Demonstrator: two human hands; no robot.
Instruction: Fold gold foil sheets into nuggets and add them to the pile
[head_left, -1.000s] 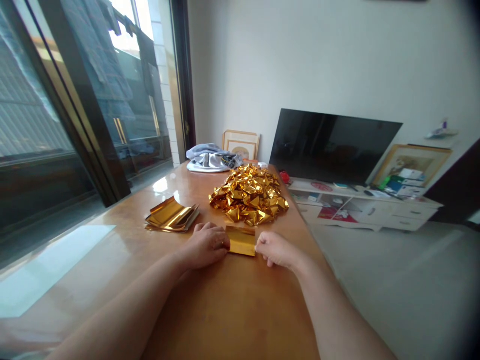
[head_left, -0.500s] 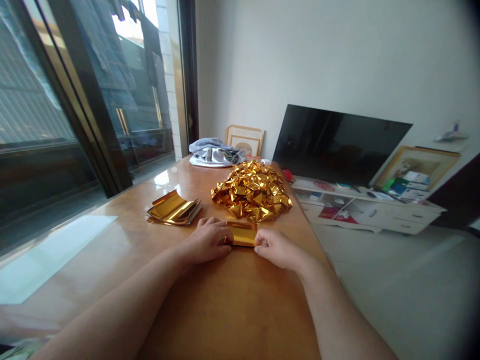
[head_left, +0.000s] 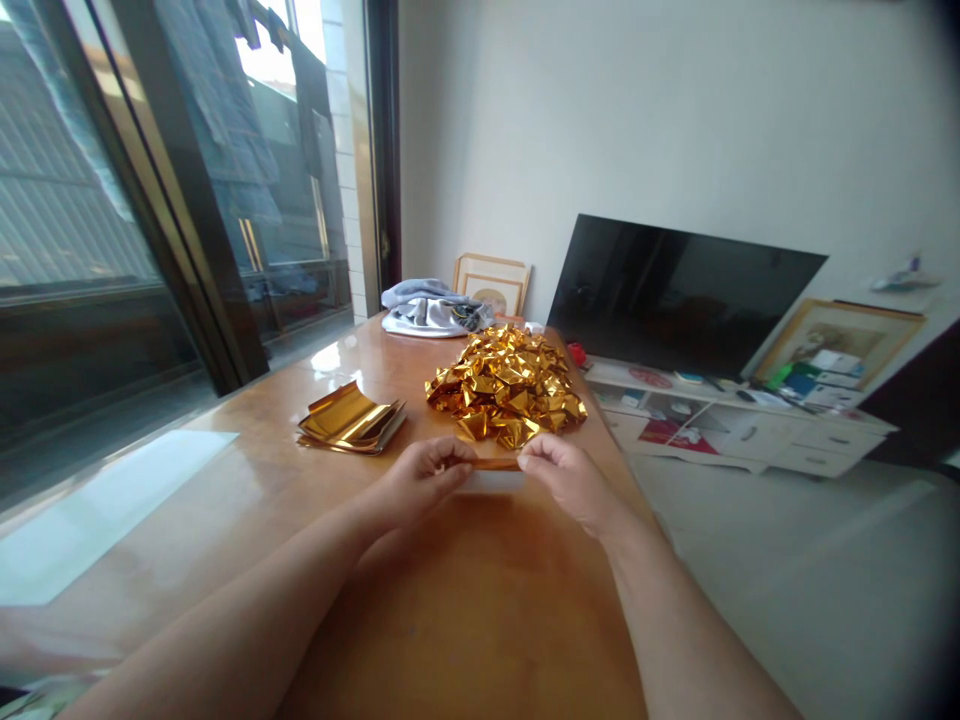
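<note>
A glossy brown table (head_left: 450, 620) runs from the foreground away toward the wall. Above its middle, the left hand (head_left: 424, 480) pinches the left end of a gold foil sheet (head_left: 496, 464) between thumb and fingers; the grip is narrow. The right hand (head_left: 566, 480) holds the opposite end in a similarly narrow pinch, fingers curled. The sheet spans the gap between the two hands, its upper edge seen as a slim gold strip. A blurred pale band shows directly beneath that strip; whether it is the sheet's reverse or a reflection cannot be determined, nor whether the sheet touches the tabletop. Beyond the left hand and to its left lies a stack of gold sheets (head_left: 349, 420), the topmost curling upward. Directly beyond the held sheet, near it, stands a heap of folded gold foil pieces (head_left: 510, 385). Past the heap, at the table's far left, rests a bundle of grey-blue cloth (head_left: 431, 308). Farther right, a white cabinet (head_left: 784, 440) stands along the wall, with a dark television (head_left: 682, 295) above it.
</note>
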